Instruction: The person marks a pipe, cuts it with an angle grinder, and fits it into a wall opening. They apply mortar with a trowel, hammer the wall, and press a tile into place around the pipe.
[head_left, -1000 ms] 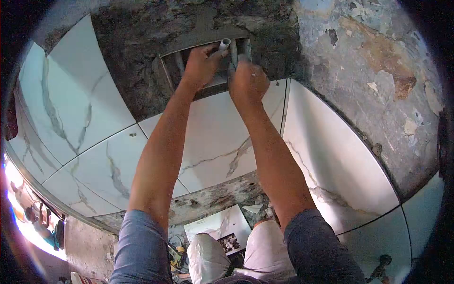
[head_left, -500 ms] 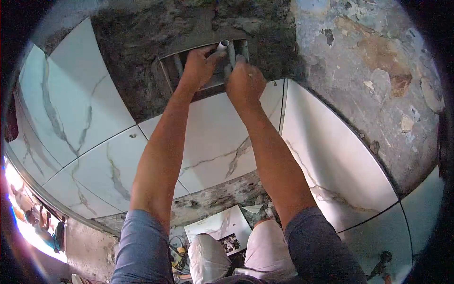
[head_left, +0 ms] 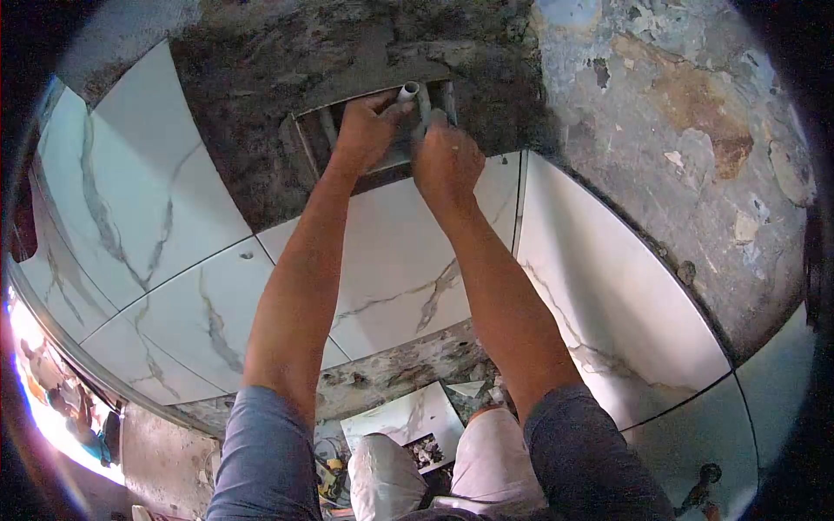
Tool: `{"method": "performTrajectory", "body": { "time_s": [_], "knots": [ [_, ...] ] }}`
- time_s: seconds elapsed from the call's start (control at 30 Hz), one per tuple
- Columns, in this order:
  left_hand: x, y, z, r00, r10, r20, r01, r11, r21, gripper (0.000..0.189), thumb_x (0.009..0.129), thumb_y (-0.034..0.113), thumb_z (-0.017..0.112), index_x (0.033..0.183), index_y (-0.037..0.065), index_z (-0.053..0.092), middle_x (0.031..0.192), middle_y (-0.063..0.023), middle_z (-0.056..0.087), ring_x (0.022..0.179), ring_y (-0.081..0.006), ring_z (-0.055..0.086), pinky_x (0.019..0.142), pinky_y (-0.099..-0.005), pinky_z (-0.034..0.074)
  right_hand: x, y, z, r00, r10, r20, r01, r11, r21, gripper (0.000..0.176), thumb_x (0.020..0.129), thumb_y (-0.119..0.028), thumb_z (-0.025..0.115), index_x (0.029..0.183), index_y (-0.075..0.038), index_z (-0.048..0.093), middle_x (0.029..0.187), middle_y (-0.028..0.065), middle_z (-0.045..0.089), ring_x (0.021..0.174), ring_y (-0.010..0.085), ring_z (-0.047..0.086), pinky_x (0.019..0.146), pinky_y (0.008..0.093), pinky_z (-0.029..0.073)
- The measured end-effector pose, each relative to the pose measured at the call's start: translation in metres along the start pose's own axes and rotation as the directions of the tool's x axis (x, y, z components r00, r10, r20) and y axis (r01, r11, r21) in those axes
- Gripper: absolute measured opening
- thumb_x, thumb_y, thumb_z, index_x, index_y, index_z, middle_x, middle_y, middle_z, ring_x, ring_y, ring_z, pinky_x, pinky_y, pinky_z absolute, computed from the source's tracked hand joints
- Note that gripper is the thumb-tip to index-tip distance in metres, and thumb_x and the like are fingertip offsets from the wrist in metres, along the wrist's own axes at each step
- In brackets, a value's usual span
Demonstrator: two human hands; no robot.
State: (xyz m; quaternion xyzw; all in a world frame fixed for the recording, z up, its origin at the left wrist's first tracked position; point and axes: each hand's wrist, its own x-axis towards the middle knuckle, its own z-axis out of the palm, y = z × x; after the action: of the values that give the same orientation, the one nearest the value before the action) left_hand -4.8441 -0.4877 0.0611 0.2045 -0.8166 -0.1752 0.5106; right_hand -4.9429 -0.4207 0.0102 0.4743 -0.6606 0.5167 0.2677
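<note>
A framed rectangular recess is set into the dark, rough wall in front of me. Inside it, a white pipe points its open end toward me, and a greyer pipe runs close beside it. My left hand is closed around the white pipe, fingers and thumb just below its open end. Right of it, my right hand is curled into a fist at the lower end of the grey pipe. Its fingertips are hidden, so what they grip cannot be made out.
White marble-patterned tiles cover the wall below the recess and to the left. More tile lines the right side, under a peeling wall. A cut tile piece with a square hole lies by my knees. People appear far left.
The view has shifted slightly, so the wall sits a little lower. Both hands stay at the pipes; my right hand has edged slightly lower and left in the picture.
</note>
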Motion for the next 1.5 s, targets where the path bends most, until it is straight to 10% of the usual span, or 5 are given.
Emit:
{"method": "performTrajectory", "body": {
  "time_s": [0.57,0.83,0.93,1.07,1.5],
  "knots": [
    [0.002,-0.005,0.002,0.993,0.114,-0.040,-0.114,0.993,0.009,0.025,0.087,0.019,0.065,0.106,0.001,0.067,0.076,0.0017,0.061,0.065,-0.0062,0.043,0.060,-0.0262,0.041,-0.007,0.015,0.008,0.997,-0.069,-0.043,0.070,0.997,0.025,0.031,0.074,-0.024,0.069,0.096,-0.004,0.060,0.076,0.0153,0.066,0.074,0.0343,0.065,0.066,0.0451,0.052],
    [0.002,0.001,0.001,0.986,-0.165,0.025,0.167,0.983,-0.075,0.027,0.087,0.017,0.065,0.108,0.000,0.066,0.093,-0.0035,0.067,0.080,-0.0100,0.054,0.075,-0.0270,0.044,-0.003,0.009,-0.002,0.999,-0.020,0.040,0.017,0.997,0.071,0.027,0.076,-0.024,0.070,0.088,-0.002,0.059,0.077,0.0188,0.065,0.078,0.0362,0.066,0.065,0.0450,0.052],
    [0.003,-0.005,0.000,1.000,0.029,0.001,-0.029,1.000,-0.009,0.027,0.087,0.017,0.064,0.109,0.000,0.066,0.097,-0.0053,0.067,0.084,-0.0105,0.055,0.079,-0.0276,0.044,0.001,0.001,-0.007,0.997,0.026,0.079,-0.025,1.000,-0.013,0.025,0.076,-0.020,0.069,0.087,-0.002,0.058,0.077,0.0194,0.065,0.077,0.0378,0.065,0.066,0.0464,0.052],
    [0.004,-0.003,0.000,0.992,-0.112,0.051,0.112,0.994,0.013,0.027,0.087,0.017,0.064,0.108,0.000,0.066,0.099,-0.0062,0.067,0.085,-0.0119,0.055,0.081,-0.0284,0.044,0.004,0.005,-0.002,0.999,-0.030,0.011,0.031,0.999,-0.010,0.016,0.079,-0.014,0.062,0.090,-0.003,0.058,0.076,0.0169,0.065,0.074,0.0348,0.065,0.065,0.0446,0.052],
    [0.009,-0.019,0.003,0.997,0.075,-0.017,-0.074,0.996,0.042,0.023,0.086,0.015,0.065,0.105,0.003,0.068,0.100,-0.0030,0.067,0.087,-0.0120,0.056,0.083,-0.0296,0.045,0.004,0.012,0.013,0.990,-0.118,-0.076,0.121,0.992,0.042,0.017,0.080,-0.016,0.062,0.088,-0.001,0.057,0.071,0.0188,0.064,0.072,0.0361,0.066,0.062,0.0466,0.051]
  ]
}}
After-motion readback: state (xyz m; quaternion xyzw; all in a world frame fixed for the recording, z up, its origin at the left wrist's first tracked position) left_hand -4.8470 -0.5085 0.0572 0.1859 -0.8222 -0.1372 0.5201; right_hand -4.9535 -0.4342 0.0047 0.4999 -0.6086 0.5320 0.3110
